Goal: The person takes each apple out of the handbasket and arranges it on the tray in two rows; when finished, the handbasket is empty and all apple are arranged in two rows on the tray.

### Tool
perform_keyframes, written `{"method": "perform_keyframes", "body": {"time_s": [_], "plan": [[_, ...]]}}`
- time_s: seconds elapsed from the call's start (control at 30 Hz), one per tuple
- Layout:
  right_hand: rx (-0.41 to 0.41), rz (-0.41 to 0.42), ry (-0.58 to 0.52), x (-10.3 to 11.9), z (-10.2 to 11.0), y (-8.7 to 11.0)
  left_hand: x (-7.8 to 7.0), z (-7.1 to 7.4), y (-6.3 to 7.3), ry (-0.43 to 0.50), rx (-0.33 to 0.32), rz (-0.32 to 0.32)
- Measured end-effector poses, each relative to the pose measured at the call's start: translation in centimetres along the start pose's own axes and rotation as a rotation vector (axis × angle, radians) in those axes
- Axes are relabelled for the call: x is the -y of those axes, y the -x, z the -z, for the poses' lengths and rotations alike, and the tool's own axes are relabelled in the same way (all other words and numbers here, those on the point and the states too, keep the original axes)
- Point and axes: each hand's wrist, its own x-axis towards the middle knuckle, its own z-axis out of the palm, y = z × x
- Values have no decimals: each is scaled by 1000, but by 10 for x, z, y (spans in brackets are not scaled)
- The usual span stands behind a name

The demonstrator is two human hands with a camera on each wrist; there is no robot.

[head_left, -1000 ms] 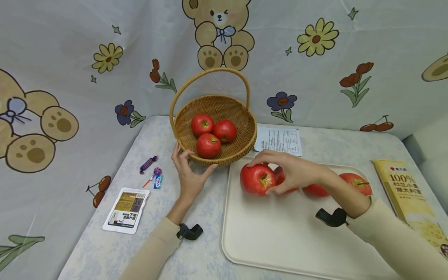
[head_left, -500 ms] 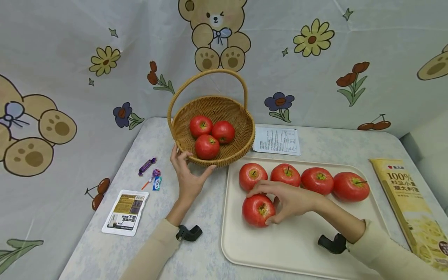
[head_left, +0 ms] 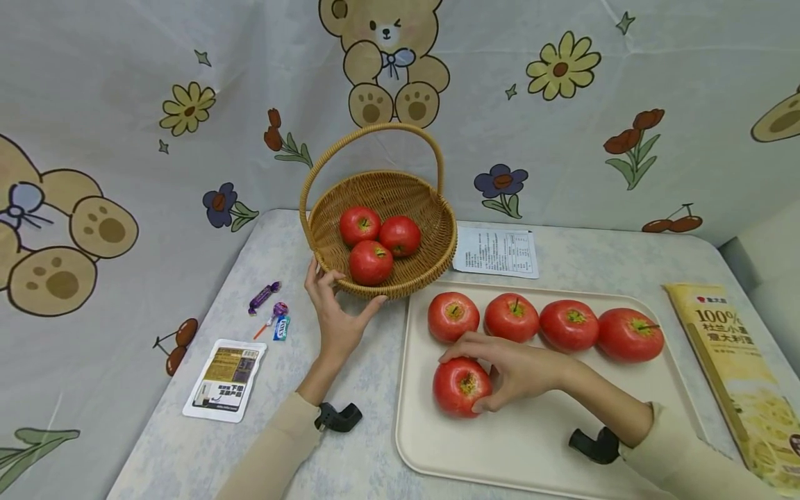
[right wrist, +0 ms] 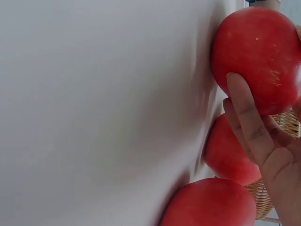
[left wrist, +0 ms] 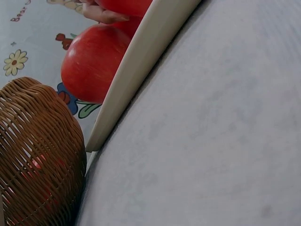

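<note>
Red apple (head_left: 457, 390) sits at the left part of the cream tray (head_left: 500, 458), right hand (head_left: 521, 368) on it: fingers over the far side, thumb on the near side, clamped. Whether its underside bears on the tray or hangs just clear, cannot tell. Shape near round, no marked long axis; yellowish dimple faces up. Key relation: apple lies left of the right palm, just on the person's side of the leftmost apple (head_left: 453, 317) in a row of four, narrow gap showing between the two in the head view. Right hand nearer by far. Left hand (head_left: 337, 326) is beyond and to the left, off the tray, thumb spread well apart from the fingers, holding the near edge of the wicker basket (head_left: 431, 208). Three apples (head_left: 371, 262) inside, bunched toward its left and near side. Pasta packet (head_left: 728, 368) lies right of the tray.
</note>
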Motion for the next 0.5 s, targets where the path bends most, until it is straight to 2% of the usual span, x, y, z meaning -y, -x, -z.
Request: {"method": "perform_keyframes", "body": {"time_s": [0.3, 0.5], "plan": [[-8, -46, 76, 7, -3, -1, 0, -1, -1, 1, -11, -10], [-13, -105, 143, 13, -4, 0, 4, -2, -1, 24, -16, -17]]}}
